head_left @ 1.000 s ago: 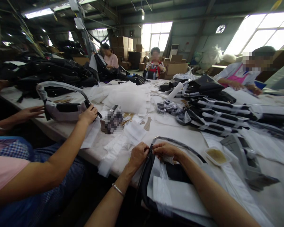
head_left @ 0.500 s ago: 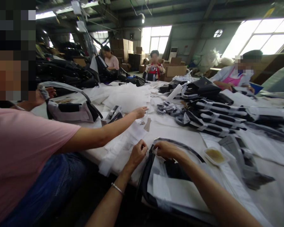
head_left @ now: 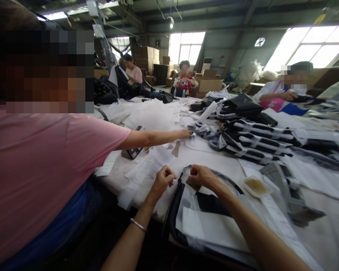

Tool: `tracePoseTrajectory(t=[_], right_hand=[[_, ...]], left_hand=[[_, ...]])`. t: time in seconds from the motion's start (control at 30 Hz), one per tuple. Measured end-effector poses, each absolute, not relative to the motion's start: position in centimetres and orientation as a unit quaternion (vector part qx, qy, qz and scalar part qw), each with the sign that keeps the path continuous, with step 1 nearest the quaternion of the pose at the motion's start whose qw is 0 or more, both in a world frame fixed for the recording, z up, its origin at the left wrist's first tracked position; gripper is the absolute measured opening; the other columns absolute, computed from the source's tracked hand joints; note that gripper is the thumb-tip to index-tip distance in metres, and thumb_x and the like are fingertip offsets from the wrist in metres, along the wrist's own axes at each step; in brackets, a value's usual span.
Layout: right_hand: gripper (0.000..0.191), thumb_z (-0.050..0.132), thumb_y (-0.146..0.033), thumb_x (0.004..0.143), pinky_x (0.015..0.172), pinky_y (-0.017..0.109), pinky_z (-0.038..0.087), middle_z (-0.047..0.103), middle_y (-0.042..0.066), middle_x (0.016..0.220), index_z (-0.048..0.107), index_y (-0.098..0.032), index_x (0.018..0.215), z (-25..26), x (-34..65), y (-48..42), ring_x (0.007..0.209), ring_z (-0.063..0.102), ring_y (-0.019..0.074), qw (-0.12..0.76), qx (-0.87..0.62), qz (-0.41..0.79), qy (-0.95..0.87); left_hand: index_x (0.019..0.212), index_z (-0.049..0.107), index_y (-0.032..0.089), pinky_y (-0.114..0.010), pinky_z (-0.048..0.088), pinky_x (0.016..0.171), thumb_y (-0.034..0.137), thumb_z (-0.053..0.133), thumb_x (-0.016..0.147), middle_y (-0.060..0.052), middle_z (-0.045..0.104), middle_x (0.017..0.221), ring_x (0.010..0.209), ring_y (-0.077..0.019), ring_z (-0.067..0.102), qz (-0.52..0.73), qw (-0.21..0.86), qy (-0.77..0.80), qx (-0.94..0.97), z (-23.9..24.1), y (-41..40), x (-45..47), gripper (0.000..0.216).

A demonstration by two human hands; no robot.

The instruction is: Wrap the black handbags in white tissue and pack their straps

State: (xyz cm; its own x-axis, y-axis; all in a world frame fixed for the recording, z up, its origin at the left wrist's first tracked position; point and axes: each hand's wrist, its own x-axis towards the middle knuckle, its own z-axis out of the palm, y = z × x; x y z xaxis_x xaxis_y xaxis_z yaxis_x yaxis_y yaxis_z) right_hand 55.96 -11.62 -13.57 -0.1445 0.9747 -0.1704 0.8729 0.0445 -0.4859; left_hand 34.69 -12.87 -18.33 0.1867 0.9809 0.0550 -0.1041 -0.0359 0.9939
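Observation:
A black handbag [head_left: 173,216] lies at the table's front edge before me, its front covered with white paper [head_left: 211,226] and clear wrapping. Its strap [head_left: 228,177], partly wrapped in pale film, arches behind it. My left hand [head_left: 163,181] is just off the bag's upper left corner, thumb and fingers pinched together; anything between them is too small to make out. Over the bag's top edge, near the strap's left end, my right hand [head_left: 202,177] has its fingers curled and closed. What they grip is hidden.
At my left a co-worker in a pink shirt [head_left: 59,150] reaches across to coiled wrapped straps [head_left: 202,130]. Stacked black bags [head_left: 260,139] lie at right. A plastic dish [head_left: 255,186] and grey tape dispenser [head_left: 292,195] stand nearby. White sheets [head_left: 149,116] cover the middle.
My right hand has lifted slightly off the bag's corner and shifted right; my left hand has barely moved. The co-worker has leaned in, with the reaching hand now farther right at the coiled straps.

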Motion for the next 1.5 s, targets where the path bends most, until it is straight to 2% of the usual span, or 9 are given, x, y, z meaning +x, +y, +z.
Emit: tracePoseTrajectory(t=[0.2,0.4,0.63,0.87,0.97,1.07,1.17,1.3,1.5], right_hand=[[0.003,0.066,-0.02,0.07,0.059,0.023,0.033,0.067,0.0,0.072,0.063,-0.02,0.071,-14.3,55.8,-12.6,0.068,0.056,0.0143,0.102,-0.633,0.269,-0.718],[0.028,0.068,-0.019,0.064,0.058,0.023,0.032,0.067,0.001,0.077,0.062,-0.019,0.092,-15.1,55.2,-13.3,0.07,0.056,0.0157,0.102,-0.642,0.277,-0.708],[0.004,0.067,-0.021,0.063,0.055,0.026,0.03,0.06,-0.001,0.056,0.064,-0.02,0.061,-14.7,56.0,-12.9,0.062,0.054,0.0157,0.102,-0.655,0.306,-0.683],[0.019,0.066,-0.031,0.069,0.059,0.026,0.048,0.072,0.003,0.081,0.065,-0.018,0.084,-13.8,57.0,-12.0,0.077,0.065,0.0191,0.299,-0.634,0.458,-0.547],[0.029,0.071,-0.04,0.071,0.065,0.029,0.055,0.073,0.005,0.092,0.059,-0.019,0.089,-13.5,56.3,-12.4,0.083,0.068,0.0194,0.395,-0.565,0.549,-0.473],[0.04,0.08,-0.046,0.066,0.063,0.029,0.056,0.071,0.002,0.085,0.055,-0.021,0.083,-13.6,55.3,-12.7,0.078,0.067,0.0179,0.464,-0.498,0.613,-0.401],[0.045,0.082,-0.053,0.063,0.054,0.024,0.052,0.065,-0.001,0.073,0.057,-0.02,0.081,-14.0,54.3,-12.8,0.065,0.062,0.0133,0.458,-0.485,0.628,-0.402],[0.045,0.078,-0.057,0.065,0.047,0.02,0.043,0.06,-0.003,0.064,0.063,-0.016,0.079,-14.5,53.4,-12.7,0.054,0.054,0.009,0.412,-0.491,0.612,-0.463],[0.043,0.078,-0.055,0.065,0.047,0.021,0.038,0.059,-0.003,0.063,0.069,-0.014,0.078,-14.8,52.9,-12.6,0.052,0.048,0.0077,0.377,-0.508,0.582,-0.511]], left_hand=[[0.078,0.048,0.02,-0.024,0.046,0.064,0.03,0.059,0.067,0.004,0.056,0.068,0.062,-0.0102,0.054,0.529,0.582,0.394,0.476,-18.1,-12.7,34.4,0.019],[0.084,0.046,0.021,-0.026,0.049,0.066,0.031,0.062,0.069,0.005,0.057,0.062,0.06,-0.0111,0.057,0.52,0.624,0.377,0.445,-18.0,-12.7,34.5,0.024],[0.091,0.042,0.022,-0.027,0.049,0.068,0.035,0.059,0.071,0.006,0.054,0.067,0.062,-0.0115,0.058,0.524,0.629,0.37,0.439,-17.6,-12.9,33.9,0.029],[0.088,0.049,0.02,-0.024,0.042,0.058,0.028,0.057,0.071,0.004,0.051,0.068,0.058,-0.0108,0.051,0.483,0.587,0.378,0.528,-17.9,-13.0,34.1,0.021],[0.08,0.055,0.019,-0.025,0.042,0.065,0.017,0.057,0.064,0.003,0.052,0.072,0.066,-0.012,0.05,0.481,0.521,0.404,0.578,-18.4,-13.0,34.5,0.016],[0.077,0.057,0.02,-0.029,0.044,0.077,0.011,0.055,0.066,0.001,0.053,0.076,0.077,-0.0151,0.051,0.499,0.442,0.445,0.599,-18.8,-13.0,35.2,0.015],[0.084,0.059,0.021,-0.031,0.044,0.083,0.013,0.056,0.073,-0.001,0.056,0.085,0.082,-0.0166,0.053,0.516,0.386,0.478,0.597,-19.1,-12.9,35.6,0.014],[0.089,0.057,0.02,-0.03,0.048,0.077,0.027,0.063,0.077,-0.002,0.059,0.089,0.083,-0.0174,0.059,0.53,0.359,0.51,0.574,-19.3,-12.6,35.3,0.015],[0.07,0.047,0.02,-0.023,0.042,0.043,0.059,0.051,0.086,0.003,0.053,0.056,0.046,-0.0137,0.055,0.49,0.419,0.508,0.571,-19.4,-12.5,34.6,0.042]])
